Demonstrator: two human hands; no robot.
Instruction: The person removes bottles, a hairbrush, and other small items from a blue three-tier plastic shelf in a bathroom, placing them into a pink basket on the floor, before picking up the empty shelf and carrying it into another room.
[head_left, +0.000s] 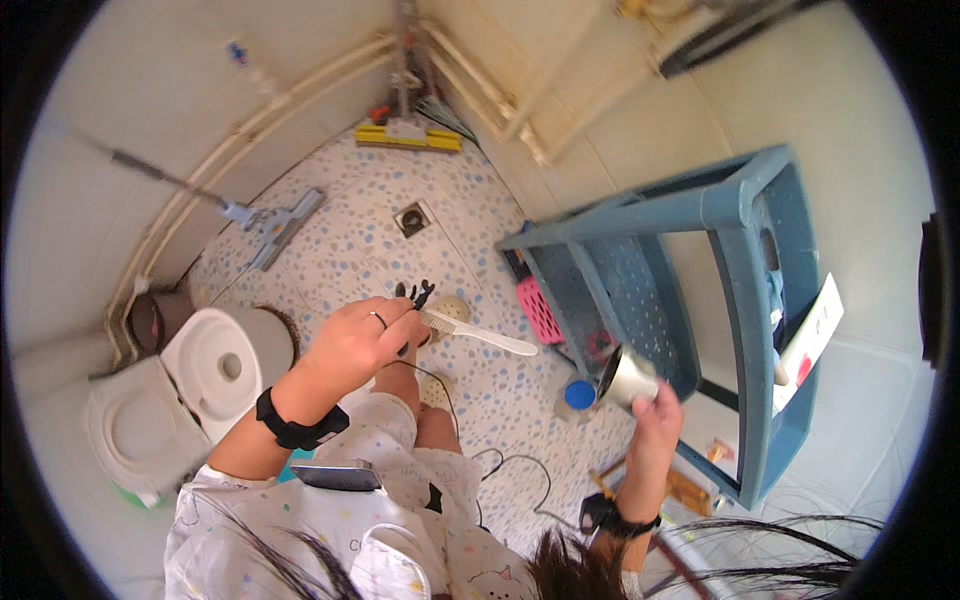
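Note:
My left hand (360, 341), with a ring and a black wrist strap, grips a white comb (487, 336) whose handle points right. Dark clip-like items (421, 294) show at the same hand's fingertips; their exact kind is unclear. On the right, my right hand (658, 420) holds a pale metallic cup-like container (631, 379) by its side, its dark mouth tilted to the left. Just left of that container, lower down, stands a jar with a blue lid (580, 394). A phone-like device (337, 475) rests against my white patterned clothing.
A blue plastic shelf rack (724, 206) stands at right, with a pink basket (538, 309) beside it. At left are a white toilet seat unit (217, 360) and a squeegee mop (281, 229). A yellow-headed mop (409, 138) stands beyond the floor drain (412, 219). A cable (536, 469) trails across the floor.

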